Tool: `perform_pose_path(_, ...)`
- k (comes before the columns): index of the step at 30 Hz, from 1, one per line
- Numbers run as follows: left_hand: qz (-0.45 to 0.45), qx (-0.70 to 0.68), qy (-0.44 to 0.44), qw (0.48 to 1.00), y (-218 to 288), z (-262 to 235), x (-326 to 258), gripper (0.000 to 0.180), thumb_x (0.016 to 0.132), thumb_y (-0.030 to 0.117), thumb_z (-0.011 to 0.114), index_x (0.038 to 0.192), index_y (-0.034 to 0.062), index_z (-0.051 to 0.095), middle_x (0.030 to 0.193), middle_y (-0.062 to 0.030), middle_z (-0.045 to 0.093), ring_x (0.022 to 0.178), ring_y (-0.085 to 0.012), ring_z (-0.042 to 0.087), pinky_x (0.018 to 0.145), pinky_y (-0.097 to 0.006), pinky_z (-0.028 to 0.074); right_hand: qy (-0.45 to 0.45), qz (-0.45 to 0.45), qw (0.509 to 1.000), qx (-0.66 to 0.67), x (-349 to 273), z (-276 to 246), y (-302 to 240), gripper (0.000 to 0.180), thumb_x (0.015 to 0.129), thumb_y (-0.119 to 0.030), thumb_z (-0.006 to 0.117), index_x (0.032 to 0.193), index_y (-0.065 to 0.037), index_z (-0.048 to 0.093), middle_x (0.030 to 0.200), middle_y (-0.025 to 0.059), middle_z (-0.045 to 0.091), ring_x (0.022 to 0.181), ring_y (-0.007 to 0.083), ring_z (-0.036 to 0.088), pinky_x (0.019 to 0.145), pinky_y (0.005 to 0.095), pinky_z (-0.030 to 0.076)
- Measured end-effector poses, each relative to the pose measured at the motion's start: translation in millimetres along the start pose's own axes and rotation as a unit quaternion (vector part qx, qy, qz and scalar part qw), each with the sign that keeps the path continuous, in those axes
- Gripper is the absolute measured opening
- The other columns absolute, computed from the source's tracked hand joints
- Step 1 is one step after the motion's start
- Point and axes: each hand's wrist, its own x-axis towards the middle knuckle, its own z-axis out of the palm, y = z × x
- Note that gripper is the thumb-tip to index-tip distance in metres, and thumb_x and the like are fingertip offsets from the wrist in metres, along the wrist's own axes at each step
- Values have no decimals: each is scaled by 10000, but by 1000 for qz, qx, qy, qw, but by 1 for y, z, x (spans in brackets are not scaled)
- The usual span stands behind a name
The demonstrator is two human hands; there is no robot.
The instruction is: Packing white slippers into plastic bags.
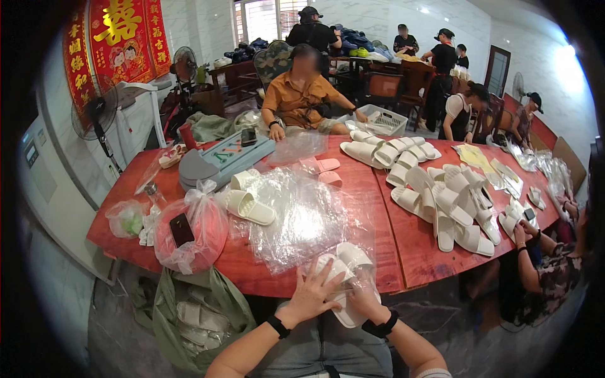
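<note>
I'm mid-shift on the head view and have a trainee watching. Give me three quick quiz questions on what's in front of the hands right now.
1. True or false: both hands rest on a pair of white slippers inside a clear plastic bag.
2. Which lies nearer the person's left hand: A, the stack of clear bags, or B, the white basket?
3. What colour is the table?

Key
1. True: left hand and right hand press on the bagged slippers.
2. A: stack of clear bags; white basket sits at the far side.
3. Red: table.

On the red bench (409, 242) lay a heap of white slippers (450, 205), a knotted pink bag (192, 233), and a standing fan (101, 113) stood beside it.
</note>
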Motion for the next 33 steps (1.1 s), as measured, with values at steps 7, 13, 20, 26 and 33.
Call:
perform_pose_path(7, -2, -39, 72, 997, -11, 2, -2, 599, 816, 129, 692, 1399, 145, 555, 1435, -151, 533, 1297, -396, 494, 1076, -535, 371, 32, -5, 999, 28, 4, -3, -12, 167, 779, 0, 613, 945, -15, 618, 1128, 253, 531, 1080, 460, 482, 934, 559, 385)
perform_pose_path(13, 23, -63, 137, 988, -23, 5, -14, 477, 777, 52, 660, 1253, 52, 631, 1307, -124, 630, 1248, -385, 537, 1044, -526, 394, -21, 16, 999, -18, -4, 7, -10, 190, 805, -46, 612, 993, -44, 644, 1214, 252, 537, 1147, 469, 476, 1008, 600, 324)
perform_pose_path(20, -108, -26, 255, 961, -24, 11, -18, 256, 724, 11, 678, 971, 12, 611, 1180, -169, 566, 1081, -374, 531, 929, -490, 416, -25, 50, 998, 16, -18, 23, -1, 247, 843, -109, 634, 1085, -58, 637, 1354, 282, 478, 1280, 495, 417, 1112, 605, 263)
perform_pose_path(26, -173, -152, 286, 930, -29, 21, -21, 191, 790, 23, 664, 963, 10, 584, 1082, -184, 472, 935, -357, 480, 844, -460, 405, -67, 58, 996, -4, -20, 10, -22, 411, 868, -108, 592, 1277, -140, 624, 1316, 272, 545, 1315, 504, 397, 1147, 596, 239)
perform_pose_path(33, -113, -113, 299, 941, -48, 25, -30, 211, 789, -12, 654, 988, 12, 590, 1172, -194, 491, 1038, -364, 504, 904, -457, 434, -47, -59, 993, -88, -18, 2, -36, 258, 848, -122, 631, 1105, -103, 645, 1230, 229, 574, 1278, 427, 451, 1074, 591, 261)
